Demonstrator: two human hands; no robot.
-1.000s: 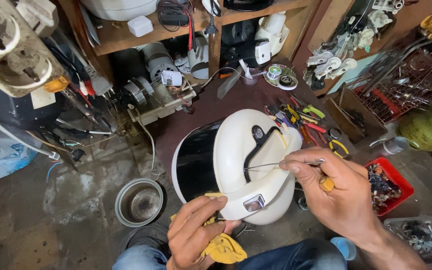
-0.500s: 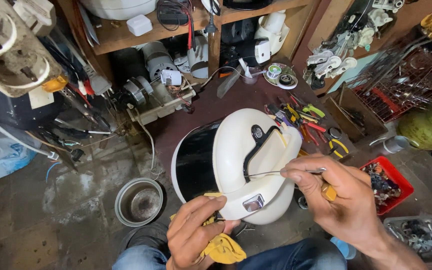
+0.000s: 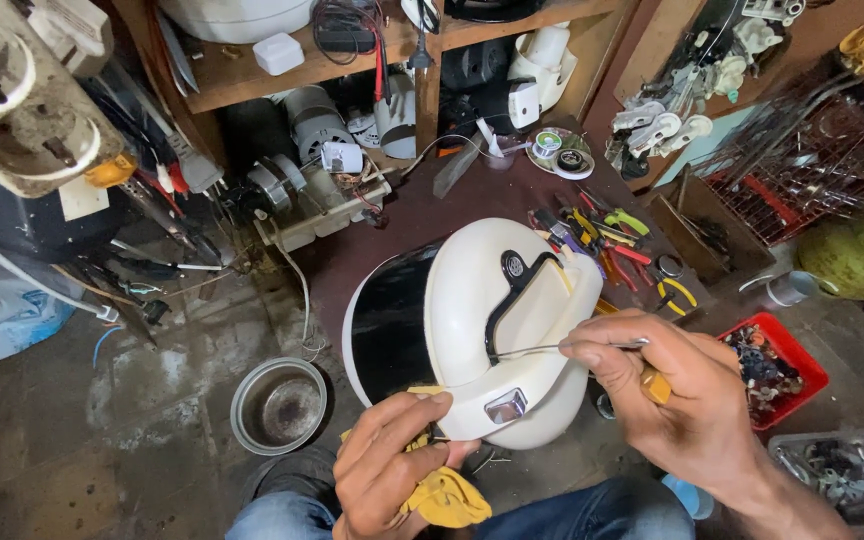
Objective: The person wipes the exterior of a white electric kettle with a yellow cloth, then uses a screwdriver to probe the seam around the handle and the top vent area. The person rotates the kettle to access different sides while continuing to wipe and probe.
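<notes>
Right hand (image 3: 692, 405) slid lower, pinching screwdriver (image 3: 562, 349) at white cooker lid (image 3: 492, 320), left hand (image 3: 392, 460) gripping yellow cloth (image 3: 447, 497)

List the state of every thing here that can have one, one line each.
Rice cooker: lid shut, tipped on its side on the lap.
Screwdriver: tip at the black handle seam.
Right hand: gripping the screwdriver.
Left hand: steadying the cooker, clutching a yellow cloth.
Metal bowl: upright, empty.
Red tray: full of small parts.

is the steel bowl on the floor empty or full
Empty: the steel bowl shows only its bare, stained inner bottom, nothing inside.
</notes>
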